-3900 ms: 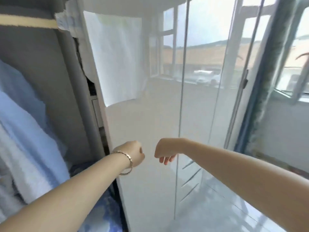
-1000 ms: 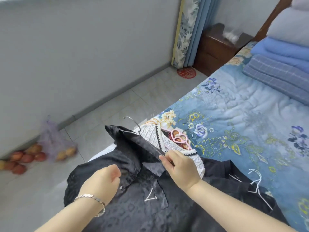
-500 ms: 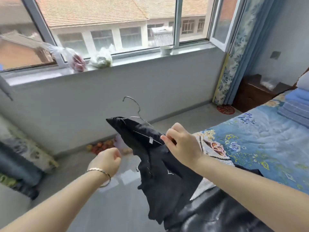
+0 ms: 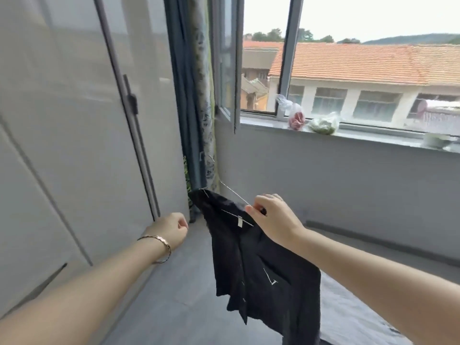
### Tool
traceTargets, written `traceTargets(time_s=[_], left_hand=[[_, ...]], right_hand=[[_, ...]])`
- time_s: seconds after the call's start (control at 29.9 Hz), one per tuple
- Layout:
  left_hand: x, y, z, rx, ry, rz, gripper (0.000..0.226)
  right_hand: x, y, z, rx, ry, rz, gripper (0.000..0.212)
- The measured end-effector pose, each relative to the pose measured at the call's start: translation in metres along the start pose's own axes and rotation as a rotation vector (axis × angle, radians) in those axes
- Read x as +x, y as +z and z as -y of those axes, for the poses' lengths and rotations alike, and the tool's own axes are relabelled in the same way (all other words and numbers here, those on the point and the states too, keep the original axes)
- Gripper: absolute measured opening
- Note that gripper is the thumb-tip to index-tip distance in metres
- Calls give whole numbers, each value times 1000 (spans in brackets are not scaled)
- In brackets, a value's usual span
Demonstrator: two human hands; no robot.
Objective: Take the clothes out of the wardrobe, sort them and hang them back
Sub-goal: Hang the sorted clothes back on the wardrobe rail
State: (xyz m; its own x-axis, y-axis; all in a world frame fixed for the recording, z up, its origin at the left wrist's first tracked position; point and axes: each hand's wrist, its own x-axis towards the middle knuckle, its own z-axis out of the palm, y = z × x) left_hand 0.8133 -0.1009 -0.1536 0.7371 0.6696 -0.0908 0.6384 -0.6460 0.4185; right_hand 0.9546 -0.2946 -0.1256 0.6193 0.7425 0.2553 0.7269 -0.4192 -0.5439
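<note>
A: Head view. Containers first?

B: Noted on the windowsill (image 4: 261, 126): two clear plastic bags side by side. Left bag (image 4: 296, 118) with pink-red contents, right bag (image 4: 323, 125) with green contents; not identifiable more closely. Further right along the sill, a pale bowl (image 4: 436, 140), contents not visible. At left, wardrobe (image 4: 74, 145) with pale glossy door panels drawn across, interior hidden.

A: Right hand?

B: Right hand (image 4: 276, 220) raised mid-frame, thumb and forefinger pinched on the wire hanger (image 4: 236, 195) at the collar of the black shirt (image 4: 261, 270). Remaining fingers curled in behind.

A: Position of the garment?

B: Held in the air on that hanger, below and left of the right hand, in front of the grey wall under the window. Far shoulder near the foot of the curtain (image 4: 204, 95). Hook only faintly made out against the curtain. Small white label inside the collar, buttons down the front, hem hanging free.

A: Left hand?

B: Left hand (image 4: 171, 229) extended beside the wardrobe, fingers clenched into a fist, nothing grasped, apart from door and shirt alike. Bracelet (image 4: 161, 241) on the wrist
</note>
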Motion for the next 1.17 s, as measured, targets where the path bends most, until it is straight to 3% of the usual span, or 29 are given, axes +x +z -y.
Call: traceTargets(time_s=[0.44, 0.7, 0.9, 1.04, 1.17], left_hand=[[-278, -71, 184, -49, -541, -250, 19], [-469, -129, 290, -37, -825, -419, 24], [-608, -188, 372, -10, -1023, -511, 20], [-684, -235, 421, -106, -1081, -655, 18], [-728, -267, 458, -145, -1098, -745, 24]], right_hand=[[-103, 66, 243, 183, -411, 478, 35], [-177, 124, 437, 409, -414, 811, 32], [-246, 166, 580, 514, -392, 874, 8], [-288, 192, 667, 495, -359, 874, 27], [-309, 215, 743, 466, -366, 844, 32]])
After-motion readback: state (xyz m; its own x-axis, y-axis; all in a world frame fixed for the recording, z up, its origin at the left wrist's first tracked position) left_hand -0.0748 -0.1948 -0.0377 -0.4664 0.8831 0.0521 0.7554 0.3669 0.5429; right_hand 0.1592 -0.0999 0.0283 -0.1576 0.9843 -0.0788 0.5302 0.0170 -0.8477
